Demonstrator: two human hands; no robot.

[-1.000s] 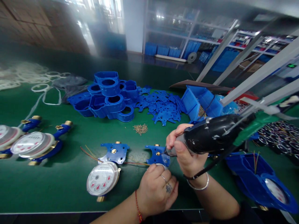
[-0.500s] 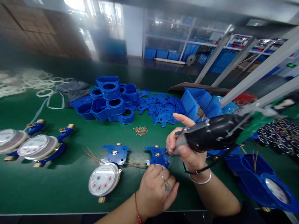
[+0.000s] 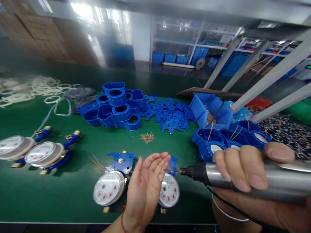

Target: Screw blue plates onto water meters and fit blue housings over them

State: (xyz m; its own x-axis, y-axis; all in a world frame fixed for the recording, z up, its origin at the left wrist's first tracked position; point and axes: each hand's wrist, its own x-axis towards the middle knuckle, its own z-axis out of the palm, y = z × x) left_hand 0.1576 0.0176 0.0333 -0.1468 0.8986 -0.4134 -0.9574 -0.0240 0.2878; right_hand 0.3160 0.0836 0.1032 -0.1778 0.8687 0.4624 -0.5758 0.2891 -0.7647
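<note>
My right hand (image 3: pixel 245 168) is wrapped around an electric screwdriver (image 3: pixel 233 174), its thin bit pointing left. The tip reaches the fingers of my left hand (image 3: pixel 147 187), which lies palm up, slightly cupped and open. Tiny specks that may be screws show near its fingers, too small to be sure. Behind that hand sits a water meter (image 3: pixel 170 191) with a blue plate (image 3: pixel 173 165) at its top, partly hidden. To the left lies another water meter (image 3: pixel 108 189), with a blue plate (image 3: pixel 121 161) and loose wires above it.
Small brass screws (image 3: pixel 147 138) lie in a pile mid-table. Behind are stacked blue housings (image 3: pixel 119 111), a heap of blue plates (image 3: pixel 170 113) and a blue bin (image 3: pixel 209 106). More meters (image 3: pixel 45 153) stand at left; blue housings with wires (image 3: pixel 209 139) stand at right.
The screwdriver has swung from the right meter's plate to lie level, nearer the camera. My left hand has turned from a closed fist to an open palm and moved left.
</note>
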